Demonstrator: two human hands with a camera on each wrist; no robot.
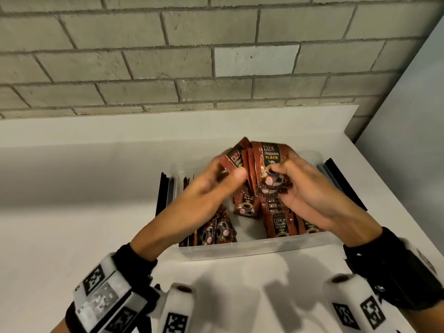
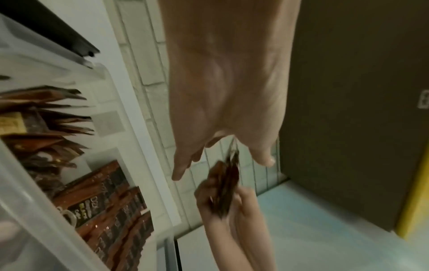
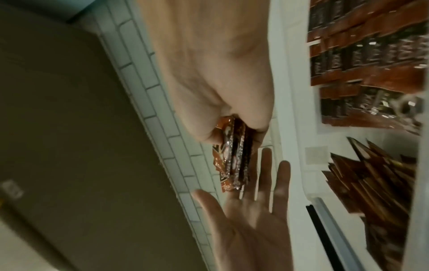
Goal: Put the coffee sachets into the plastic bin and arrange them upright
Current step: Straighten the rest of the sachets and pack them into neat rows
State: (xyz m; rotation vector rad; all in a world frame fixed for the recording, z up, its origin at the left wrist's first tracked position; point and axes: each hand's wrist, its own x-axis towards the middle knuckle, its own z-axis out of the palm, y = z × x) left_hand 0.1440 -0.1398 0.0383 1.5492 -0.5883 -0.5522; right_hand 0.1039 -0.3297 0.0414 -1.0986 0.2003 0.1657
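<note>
A clear plastic bin [image 1: 252,246] stands on a white counter. Inside, brown coffee sachets [image 1: 278,224] stand in rows at the right, and several more [image 1: 216,231] lean at the left. Above the bin my right hand [image 1: 281,179] grips a fanned stack of sachets [image 1: 269,159] by its lower end. My left hand [image 1: 230,169] meets the stack's left side, fingers straight behind it and thumb in front. The right wrist view shows the left hand [image 3: 255,210] spread wide by the stack [image 3: 234,161]. The left wrist view shows the stack [image 2: 227,183] edge-on.
Black handle clips [image 1: 164,195] [image 1: 341,181] stick out from the bin's two short sides. A grey brick wall [image 1: 216,56] rises behind the white counter [image 1: 72,212], and a plain wall [image 1: 408,140] closes off the right.
</note>
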